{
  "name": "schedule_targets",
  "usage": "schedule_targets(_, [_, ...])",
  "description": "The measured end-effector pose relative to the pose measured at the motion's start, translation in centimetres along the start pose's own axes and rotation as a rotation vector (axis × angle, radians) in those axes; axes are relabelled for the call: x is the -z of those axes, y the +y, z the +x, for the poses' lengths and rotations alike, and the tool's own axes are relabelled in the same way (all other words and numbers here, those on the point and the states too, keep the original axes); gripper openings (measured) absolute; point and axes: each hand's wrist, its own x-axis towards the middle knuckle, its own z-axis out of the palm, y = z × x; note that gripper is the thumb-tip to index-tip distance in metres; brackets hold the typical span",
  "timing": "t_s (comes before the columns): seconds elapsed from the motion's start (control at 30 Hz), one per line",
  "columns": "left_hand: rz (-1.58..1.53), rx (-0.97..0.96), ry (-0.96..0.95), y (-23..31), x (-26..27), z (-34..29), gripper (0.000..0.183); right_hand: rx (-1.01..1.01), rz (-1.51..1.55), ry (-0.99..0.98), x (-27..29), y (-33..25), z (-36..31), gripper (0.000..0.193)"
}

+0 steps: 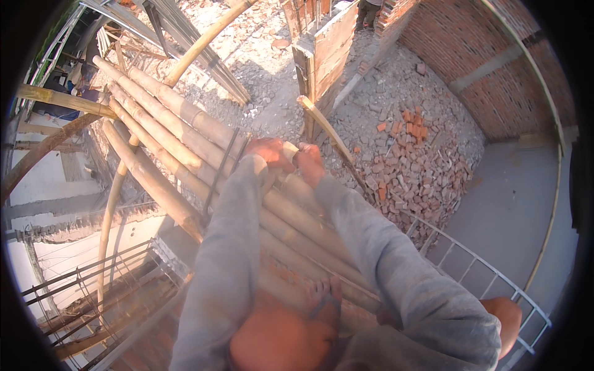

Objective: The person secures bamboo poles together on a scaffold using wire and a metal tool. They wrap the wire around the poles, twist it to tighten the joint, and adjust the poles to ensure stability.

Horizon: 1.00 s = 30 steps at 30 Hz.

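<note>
Several long bamboo poles [185, 133] lie side by side beneath me as a platform. At its right edge a bamboo pole end [289, 149] pokes up between my two hands. My left hand [271, 152] is closed around this end from the left. My right hand [310, 162], also closed, presses close to its right side; whatever the fingers hold is hidden. Two thin dark bars [224, 162] cross the poles just left of my left hand. My bare foot [326, 300] rests on the platform.
Far below on the right lies a heap of broken bricks [414, 179], beside a brick wall [495, 74]. A metal ladder [476, 263] leans at lower right. A slanting bamboo pole [331, 133] stands beyond my right hand. Steel rebar [93, 278] sticks out at lower left.
</note>
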Motion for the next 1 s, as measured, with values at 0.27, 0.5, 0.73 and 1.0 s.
schedule_targets(0.27, [0.029, 0.033, -0.003, 0.7, 0.3, -0.5, 0.078, -0.26, -0.264, 0.11, 6.3, 0.4, -0.7, 0.029])
schedule_targets(0.5, [0.036, 0.046, -0.017, 0.2, -0.5, 0.5, 0.09, 0.242, -0.795, -0.372, 7.8, 3.3, -1.9, 0.028])
schedule_targets(0.73, [0.068, 0.009, 0.001, -0.1, -0.5, 0.8, 0.091, 0.068, -0.239, -0.444, 4.4, 2.9, 0.6, 0.032])
schedule_targets(1.0, [0.032, -0.003, 0.013, -0.4, -0.6, 0.6, 0.09, -0.338, 0.018, -0.363, 1.9, -2.8, -2.1, 0.048])
